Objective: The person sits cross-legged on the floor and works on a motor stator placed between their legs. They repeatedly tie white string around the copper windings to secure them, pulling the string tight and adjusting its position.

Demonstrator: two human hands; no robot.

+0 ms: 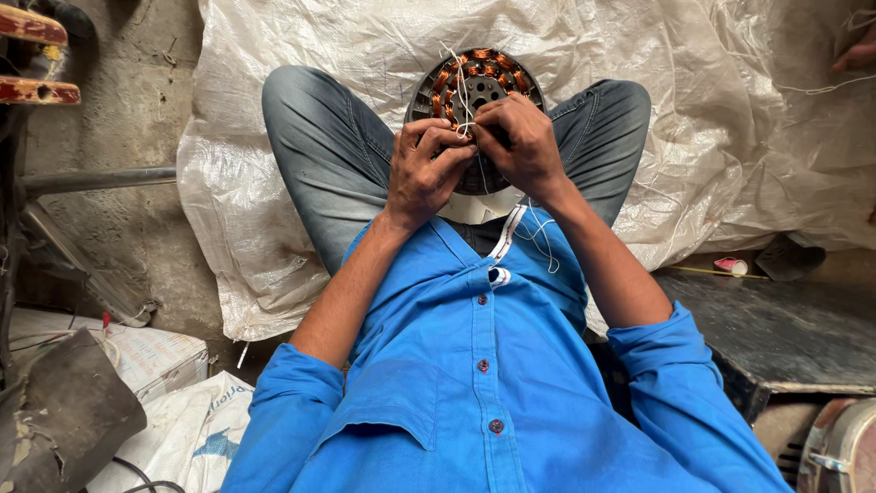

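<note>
A round dark metal stator (479, 87) ringed with copper wire coils rests on my lap between my knees. My left hand (422, 173) grips its near left rim, fingers curled over the coils. My right hand (522, 141) presses on its near right side, and its fingertips meet the left hand's at a thin white thread (463, 119) running across the coils. More white thread hangs down over my blue shirt. The lower half of the stator is hidden behind both hands.
A white woven sack sheet (693, 137) covers the floor ahead. A dark slab (776, 333) lies at right, with a small red-and-white object (731, 266) by it. Printed sacks (173, 429) and a dark metal piece (59, 420) lie at lower left. Another person's fingers (858, 53) show top right.
</note>
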